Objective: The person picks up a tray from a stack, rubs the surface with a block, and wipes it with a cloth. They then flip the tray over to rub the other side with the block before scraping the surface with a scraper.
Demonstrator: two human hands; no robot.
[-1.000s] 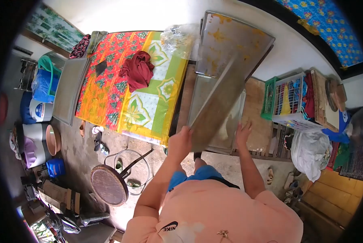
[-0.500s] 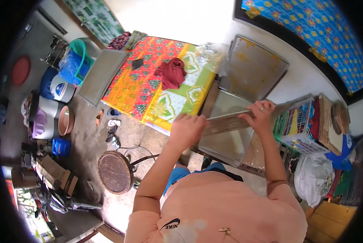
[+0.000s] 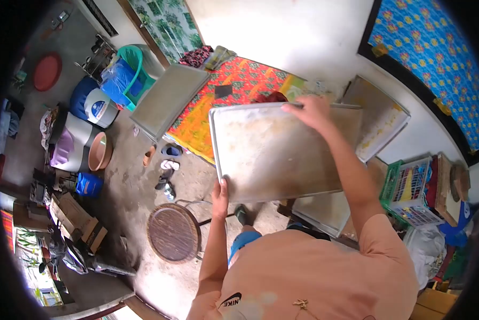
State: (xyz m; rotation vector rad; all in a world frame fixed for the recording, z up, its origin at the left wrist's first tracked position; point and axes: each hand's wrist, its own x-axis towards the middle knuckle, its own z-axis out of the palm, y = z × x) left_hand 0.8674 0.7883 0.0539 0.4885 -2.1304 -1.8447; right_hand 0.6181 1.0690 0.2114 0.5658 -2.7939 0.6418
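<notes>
The person is holding a large metal tray (image 3: 276, 152) in front of the body, with its flat face turned up toward the camera. The tray is rectangular, with a low raised rim and rounded corners, and its grey surface is looking dull and stained with pale yellowish marks. The left hand (image 3: 219, 198) is gripping the near edge at the lower left corner, thumb lying on top. The right hand (image 3: 310, 111) is closed over the far edge, fingers curling around the rim.

Behind the tray, a bed with an orange patterned cloth (image 3: 218, 106) is standing against the white wall (image 3: 282, 37). A second tray (image 3: 167, 98) is leaning at the bed's left side, and another stained one (image 3: 381, 120) is leaning on the wall at the right. Below, a round woven stool (image 3: 173, 233) is sitting on the grey concrete floor (image 3: 138, 186), near some sandals (image 3: 165, 173). Blue and grey containers (image 3: 90, 106) are standing at the left.
</notes>
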